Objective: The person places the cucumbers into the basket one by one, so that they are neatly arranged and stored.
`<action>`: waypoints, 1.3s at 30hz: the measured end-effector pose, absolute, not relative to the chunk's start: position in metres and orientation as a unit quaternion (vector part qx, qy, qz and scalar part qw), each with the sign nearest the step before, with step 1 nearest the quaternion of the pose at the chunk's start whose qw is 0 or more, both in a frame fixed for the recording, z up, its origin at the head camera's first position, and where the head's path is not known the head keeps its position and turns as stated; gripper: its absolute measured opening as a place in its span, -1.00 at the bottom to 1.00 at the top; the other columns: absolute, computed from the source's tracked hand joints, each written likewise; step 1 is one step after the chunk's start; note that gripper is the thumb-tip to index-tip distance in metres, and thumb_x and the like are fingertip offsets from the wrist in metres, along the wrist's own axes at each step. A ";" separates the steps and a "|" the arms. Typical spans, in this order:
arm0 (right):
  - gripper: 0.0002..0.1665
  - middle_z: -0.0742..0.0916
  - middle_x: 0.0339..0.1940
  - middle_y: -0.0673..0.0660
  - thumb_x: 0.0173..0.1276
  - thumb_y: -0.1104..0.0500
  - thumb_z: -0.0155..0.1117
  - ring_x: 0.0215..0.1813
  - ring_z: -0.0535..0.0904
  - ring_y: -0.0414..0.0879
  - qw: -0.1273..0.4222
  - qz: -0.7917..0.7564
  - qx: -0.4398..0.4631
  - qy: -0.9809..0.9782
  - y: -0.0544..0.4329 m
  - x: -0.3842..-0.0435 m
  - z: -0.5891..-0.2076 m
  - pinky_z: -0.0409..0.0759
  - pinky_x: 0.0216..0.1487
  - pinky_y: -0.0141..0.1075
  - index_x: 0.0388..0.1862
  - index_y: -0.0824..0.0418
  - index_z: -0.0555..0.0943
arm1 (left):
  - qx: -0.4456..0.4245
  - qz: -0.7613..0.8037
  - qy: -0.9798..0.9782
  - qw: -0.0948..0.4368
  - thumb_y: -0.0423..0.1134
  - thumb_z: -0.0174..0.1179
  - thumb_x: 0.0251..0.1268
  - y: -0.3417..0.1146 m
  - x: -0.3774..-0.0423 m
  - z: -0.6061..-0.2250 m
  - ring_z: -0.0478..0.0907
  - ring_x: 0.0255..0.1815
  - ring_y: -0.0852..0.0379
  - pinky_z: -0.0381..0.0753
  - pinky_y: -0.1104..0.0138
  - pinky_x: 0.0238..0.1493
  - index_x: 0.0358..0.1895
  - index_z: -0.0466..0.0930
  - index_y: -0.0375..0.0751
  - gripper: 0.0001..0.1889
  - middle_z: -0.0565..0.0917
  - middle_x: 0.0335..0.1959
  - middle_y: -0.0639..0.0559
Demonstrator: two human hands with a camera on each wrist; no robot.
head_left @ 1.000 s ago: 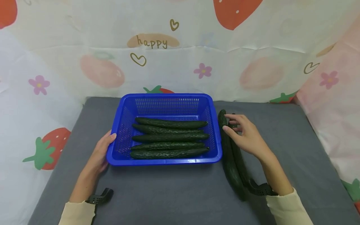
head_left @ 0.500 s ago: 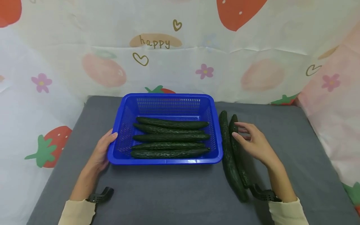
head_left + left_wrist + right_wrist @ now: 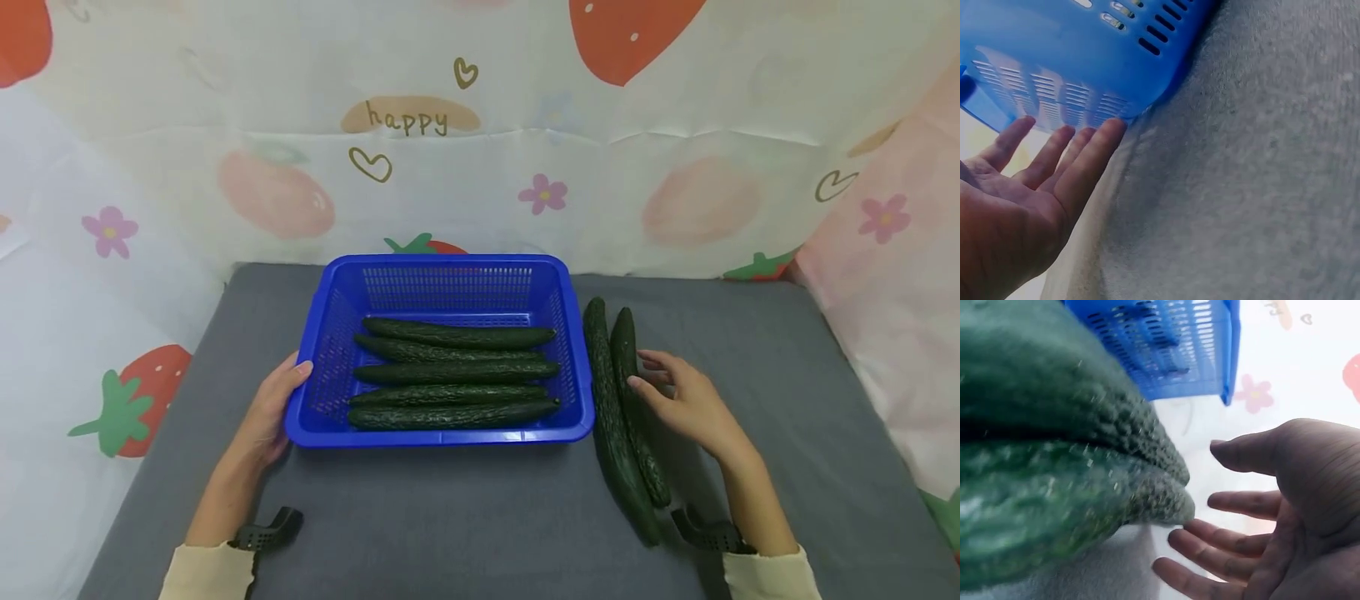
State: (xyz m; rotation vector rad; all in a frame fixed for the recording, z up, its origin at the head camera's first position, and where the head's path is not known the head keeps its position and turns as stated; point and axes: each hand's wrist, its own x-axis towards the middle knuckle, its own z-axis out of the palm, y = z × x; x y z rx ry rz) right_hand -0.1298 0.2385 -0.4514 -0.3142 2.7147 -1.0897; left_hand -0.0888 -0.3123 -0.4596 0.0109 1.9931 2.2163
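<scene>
In the head view a blue perforated plastic basket [image 3: 450, 262] holds several dark green cucumbers [image 3: 454, 372] lying side by side across it. My left hand [image 3: 264, 408] is at its left side, thumb resting on the rim. The left wrist view has straight, spread fingers [image 3: 1088, 165] against the outer wall. Two more cucumbers lie lengthwise just right of the basket, a longer one [image 3: 615, 425] nearer it and a shorter one [image 3: 628, 367] beside that. My right hand [image 3: 690, 400] is to the right of the shorter cucumber, fingers loosely bent and holding nothing.
A grey cloth [image 3: 450, 517] covers the table. Behind it and at both sides hangs a pale curtain [image 3: 450, 192] printed with strawberries, flowers and hearts. Each wrist wears a black band with a mount [image 3: 708, 533].
My right hand has drawn away from the two cucumbers, to the right and a little towards me. The cucumbers stay in place. My left hand stays at the basket.
</scene>
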 end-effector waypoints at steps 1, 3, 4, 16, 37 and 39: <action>-0.24 0.54 0.47 0.52 0.67 -0.06 0.17 0.40 0.57 0.46 0.102 -0.365 -0.106 0.919 0.239 -0.130 -0.452 0.60 0.26 0.34 0.62 0.34 0.29 | 0.003 0.740 0.668 0.079 -0.11 -0.15 0.72 -0.312 -0.089 -0.460 0.78 -0.01 0.20 0.81 0.30 -0.03 0.46 0.29 -0.04 -0.61 0.77 0.04 0.17; -0.24 0.56 0.45 0.52 0.67 -0.06 0.17 0.38 0.58 0.44 0.108 -0.361 -0.108 0.920 0.240 -0.130 -0.453 0.61 0.25 0.33 0.62 0.36 0.29 | -0.001 0.740 0.668 0.076 -0.11 -0.14 0.72 -0.312 -0.088 -0.460 0.79 -0.02 0.20 0.81 0.31 -0.04 0.45 0.31 -0.02 -0.62 0.78 0.02 0.17; -0.23 0.56 0.44 0.52 0.67 -0.06 0.17 0.37 0.60 0.43 0.111 -0.359 -0.110 0.920 0.239 -0.130 -0.453 0.61 0.24 0.32 0.62 0.36 0.30 | -0.001 0.737 0.672 0.075 -0.11 -0.15 0.72 -0.312 -0.088 -0.460 0.78 -0.01 0.20 0.80 0.31 -0.04 0.47 0.29 -0.05 -0.60 0.77 0.03 0.18; -0.17 0.72 0.24 0.46 0.62 -0.12 0.24 0.12 0.75 0.27 0.127 -0.332 -0.092 0.930 0.233 -0.132 -0.462 0.70 0.08 0.19 0.59 0.41 0.32 | -0.007 0.726 0.683 0.079 -0.07 -0.15 0.74 -0.314 -0.086 -0.460 0.78 0.02 0.20 0.81 0.29 -0.03 0.59 0.14 -0.27 -0.45 0.76 0.06 0.20; -0.22 0.70 0.21 0.51 0.55 -0.05 0.29 0.23 0.67 0.39 0.180 -0.315 -0.040 0.931 0.230 -0.127 -0.459 0.70 0.13 0.18 0.43 0.54 0.44 | 0.005 0.726 0.681 0.093 -0.07 -0.17 0.75 -0.314 -0.088 -0.459 0.79 0.01 0.19 0.82 0.28 -0.02 0.58 0.13 -0.25 -0.46 0.76 0.07 0.19; -0.23 0.71 0.19 0.50 0.53 -0.03 0.33 0.20 0.68 0.37 0.185 -0.318 -0.037 0.929 0.232 -0.127 -0.460 0.71 0.11 0.15 0.41 0.55 0.46 | 0.006 0.724 0.684 0.093 -0.06 -0.17 0.75 -0.314 -0.088 -0.460 0.79 0.02 0.19 0.82 0.28 -0.02 0.61 0.09 -0.29 -0.43 0.76 0.08 0.19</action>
